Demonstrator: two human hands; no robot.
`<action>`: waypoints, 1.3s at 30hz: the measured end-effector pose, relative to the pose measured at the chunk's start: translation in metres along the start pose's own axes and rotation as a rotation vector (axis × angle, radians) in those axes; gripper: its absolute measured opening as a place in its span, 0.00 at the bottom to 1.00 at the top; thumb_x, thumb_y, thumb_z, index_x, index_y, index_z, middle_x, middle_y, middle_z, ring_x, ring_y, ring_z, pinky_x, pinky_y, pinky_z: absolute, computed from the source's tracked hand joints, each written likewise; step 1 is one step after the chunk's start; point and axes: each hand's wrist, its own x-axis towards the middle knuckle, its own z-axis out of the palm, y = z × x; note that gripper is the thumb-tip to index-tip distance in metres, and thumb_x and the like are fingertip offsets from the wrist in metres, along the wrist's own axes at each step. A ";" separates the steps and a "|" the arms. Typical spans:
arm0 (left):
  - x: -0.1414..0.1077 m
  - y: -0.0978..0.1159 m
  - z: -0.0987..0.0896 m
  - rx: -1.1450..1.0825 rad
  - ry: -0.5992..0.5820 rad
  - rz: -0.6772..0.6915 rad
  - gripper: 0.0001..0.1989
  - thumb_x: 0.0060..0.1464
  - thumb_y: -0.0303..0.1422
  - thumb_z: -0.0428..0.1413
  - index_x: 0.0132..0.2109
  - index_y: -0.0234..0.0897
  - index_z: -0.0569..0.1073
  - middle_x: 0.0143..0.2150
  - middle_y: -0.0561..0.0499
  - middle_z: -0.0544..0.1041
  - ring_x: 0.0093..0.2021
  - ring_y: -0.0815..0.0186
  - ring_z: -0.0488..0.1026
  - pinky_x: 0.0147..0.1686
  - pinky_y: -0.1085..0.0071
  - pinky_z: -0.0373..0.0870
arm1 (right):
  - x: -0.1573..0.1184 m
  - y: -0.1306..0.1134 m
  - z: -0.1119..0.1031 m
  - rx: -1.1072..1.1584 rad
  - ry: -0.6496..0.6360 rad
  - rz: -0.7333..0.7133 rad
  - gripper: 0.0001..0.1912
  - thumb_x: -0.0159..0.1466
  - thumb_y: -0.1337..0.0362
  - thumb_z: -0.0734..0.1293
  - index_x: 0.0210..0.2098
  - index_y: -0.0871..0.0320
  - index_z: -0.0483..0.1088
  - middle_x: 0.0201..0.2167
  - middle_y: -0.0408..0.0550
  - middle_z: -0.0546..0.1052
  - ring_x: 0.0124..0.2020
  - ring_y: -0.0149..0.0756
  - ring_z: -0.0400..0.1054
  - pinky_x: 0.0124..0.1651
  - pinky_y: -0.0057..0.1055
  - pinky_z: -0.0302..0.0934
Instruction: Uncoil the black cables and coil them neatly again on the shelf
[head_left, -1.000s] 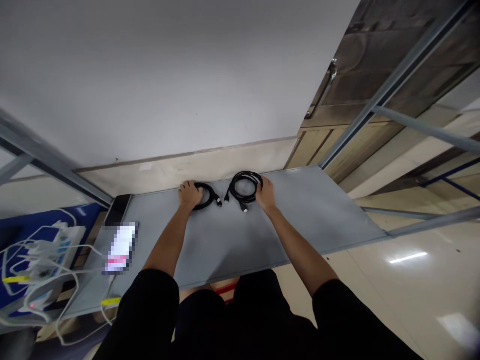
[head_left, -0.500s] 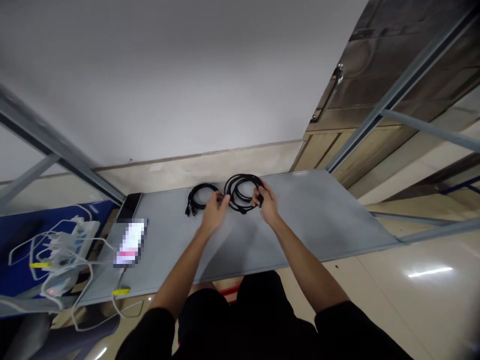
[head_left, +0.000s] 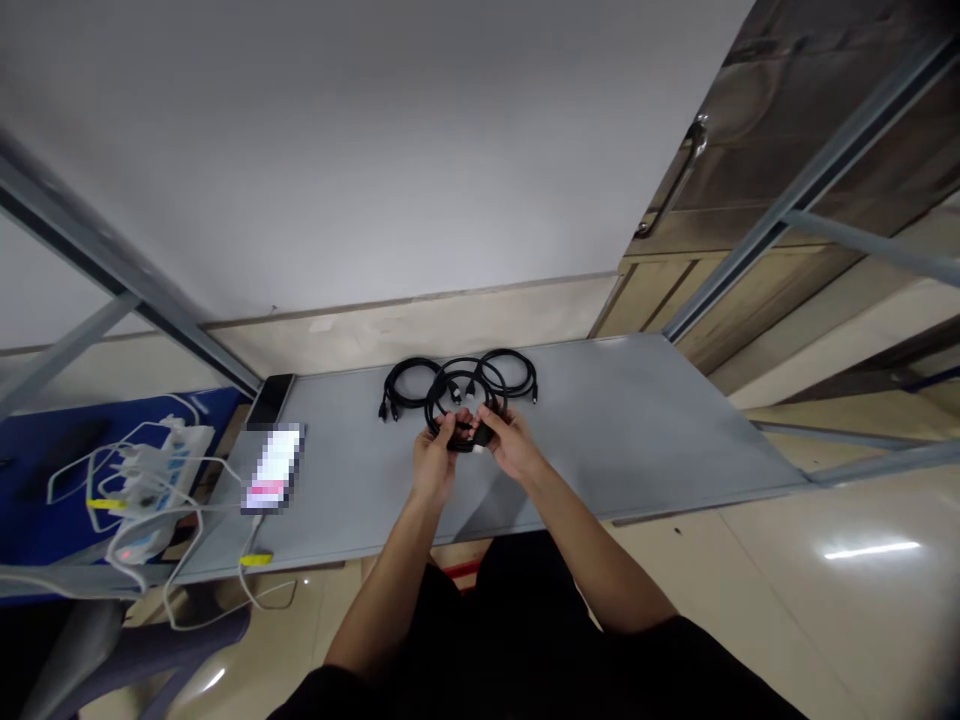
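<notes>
A coiled black cable (head_left: 429, 402) is held up between my two hands above the grey shelf. My left hand (head_left: 435, 457) is closed around the lower left of the coil. My right hand (head_left: 511, 442) grips the coil's lower right, near a black connector (head_left: 483, 434) with a pale tip. Behind it, a second coiled black cable (head_left: 397, 372) lies on the shelf at the left, its plugs towards me. Another black coil (head_left: 517, 352) lies at the back right, partly overlapped in view by the held one.
The grey shelf (head_left: 637, 430) sits between metal posts, against a white wall (head_left: 390, 180). On its left lie a blurred lit phone (head_left: 274, 468) and a dark flat object (head_left: 271, 398). White charging cables run to a power strip (head_left: 161, 490) at far left.
My hands have lifted one coil off the shelf and drawn it towards me, closer together. The left hand has closed on it. Another coil now shows behind it at the right.
</notes>
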 end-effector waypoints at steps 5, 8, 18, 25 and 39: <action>-0.012 0.001 -0.005 -0.057 -0.055 -0.064 0.21 0.39 0.38 0.80 0.36 0.35 0.81 0.37 0.50 0.86 0.40 0.63 0.83 0.50 0.64 0.77 | -0.002 0.012 -0.001 -0.212 0.219 -0.066 0.25 0.55 0.42 0.78 0.34 0.52 0.69 0.24 0.39 0.75 0.22 0.36 0.72 0.25 0.31 0.67; -0.016 0.002 -0.007 -0.025 -0.137 -0.090 0.24 0.36 0.41 0.81 0.33 0.35 0.79 0.31 0.54 0.82 0.35 0.66 0.81 0.48 0.65 0.77 | -0.003 0.015 -0.005 -0.452 0.247 -0.156 0.25 0.62 0.37 0.71 0.36 0.52 0.68 0.27 0.42 0.78 0.20 0.37 0.71 0.23 0.33 0.65; -0.012 -0.007 -0.021 0.377 -0.019 0.264 0.23 0.59 0.47 0.67 0.55 0.41 0.74 0.28 0.60 0.68 0.28 0.69 0.69 0.35 0.70 0.73 | -0.001 0.015 -0.025 -0.545 0.246 -0.297 0.24 0.62 0.37 0.72 0.31 0.51 0.67 0.24 0.40 0.70 0.26 0.35 0.64 0.28 0.31 0.62; 0.011 0.012 -0.049 0.604 0.083 0.514 0.26 0.69 0.52 0.56 0.65 0.42 0.72 0.54 0.42 0.80 0.49 0.60 0.81 0.52 0.63 0.80 | 0.003 -0.006 -0.036 -0.267 0.220 -0.065 0.33 0.58 0.27 0.67 0.29 0.52 0.64 0.22 0.39 0.65 0.19 0.28 0.56 0.15 0.24 0.43; 0.020 0.052 -0.102 0.635 0.319 0.771 0.39 0.69 0.60 0.49 0.75 0.41 0.65 0.61 0.36 0.81 0.65 0.53 0.78 0.68 0.52 0.70 | 0.016 -0.044 -0.085 -0.374 0.195 -0.294 0.23 0.59 0.41 0.76 0.27 0.53 0.70 0.37 0.49 0.78 0.48 0.43 0.73 0.50 0.40 0.74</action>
